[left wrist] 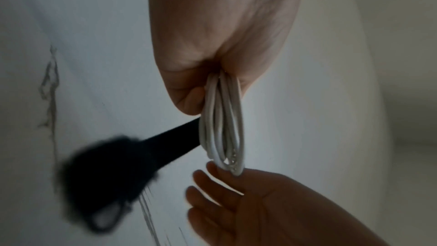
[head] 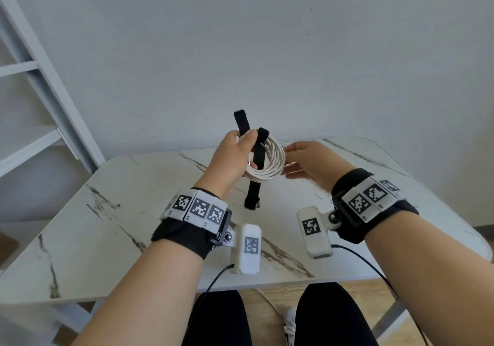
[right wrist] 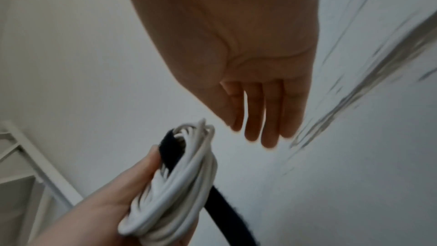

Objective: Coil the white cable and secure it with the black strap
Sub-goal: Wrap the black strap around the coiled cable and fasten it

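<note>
My left hand (head: 238, 153) grips the coiled white cable (head: 270, 162) above the marble table, thumb pressing the loops. The black strap (head: 255, 182) passes through the coil: one end sticks up past my fingers, the other hangs down toward the table. In the left wrist view the coil (left wrist: 222, 128) hangs from my fist and the strap (left wrist: 141, 154) trails off blurred to the left. My right hand (head: 307, 158) is beside the coil with straight fingers, holding nothing. In the right wrist view its fingers (right wrist: 264, 115) hover just off the coil (right wrist: 179, 179) and strap (right wrist: 170, 149).
The white marble-patterned table (head: 133, 225) lies under both hands. A white ladder-like frame (head: 40, 83) leans against the wall at the left. My legs in black trousers and a white shoe (head: 290, 324) show below the table's front edge.
</note>
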A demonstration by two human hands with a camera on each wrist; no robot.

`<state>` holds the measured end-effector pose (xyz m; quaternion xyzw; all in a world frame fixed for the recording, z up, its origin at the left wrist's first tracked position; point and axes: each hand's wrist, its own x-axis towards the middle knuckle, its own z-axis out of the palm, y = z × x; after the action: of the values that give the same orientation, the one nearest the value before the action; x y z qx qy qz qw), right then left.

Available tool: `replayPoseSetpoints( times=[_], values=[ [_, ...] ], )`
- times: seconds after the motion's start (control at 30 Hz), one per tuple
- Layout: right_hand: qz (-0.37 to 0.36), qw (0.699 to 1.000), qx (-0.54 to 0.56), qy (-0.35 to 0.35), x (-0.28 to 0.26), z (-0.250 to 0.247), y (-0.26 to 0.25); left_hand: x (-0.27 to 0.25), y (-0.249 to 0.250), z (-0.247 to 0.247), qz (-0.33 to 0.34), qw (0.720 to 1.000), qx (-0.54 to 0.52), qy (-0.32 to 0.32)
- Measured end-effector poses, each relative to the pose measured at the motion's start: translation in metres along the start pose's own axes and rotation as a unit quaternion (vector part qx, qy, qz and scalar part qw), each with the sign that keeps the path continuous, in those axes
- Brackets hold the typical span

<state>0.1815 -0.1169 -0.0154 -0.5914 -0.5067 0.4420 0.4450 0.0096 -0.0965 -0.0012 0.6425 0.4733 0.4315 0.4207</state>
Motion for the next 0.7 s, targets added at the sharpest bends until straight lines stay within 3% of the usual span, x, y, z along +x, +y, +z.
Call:
replayPoseSetpoints(
  times=[0.13,0.23,0.4,0.7],
  values=[
    [-0.089,0.987,-0.023,0.134,-0.006,0.0,-0.011,0.003,-0.002,0.001,0.011,0.999,0.015,0.04],
    [-0.121,0.984,-0.059,0.119,-0.014,0.004,-0.02,0.006,-0.003,0.003,0.018,0.998,0.018,0.064],
    [-0.105,0.984,-0.115,0.083,-0.018,0.017,-0.022,0.009,-0.002,0.007,0.023,0.996,0.004,0.082],
    [-0.09,0.988,-0.103,0.077,-0.017,0.026,-0.023,0.006,0.0,0.012,0.037,0.996,0.028,0.074]
  ],
)
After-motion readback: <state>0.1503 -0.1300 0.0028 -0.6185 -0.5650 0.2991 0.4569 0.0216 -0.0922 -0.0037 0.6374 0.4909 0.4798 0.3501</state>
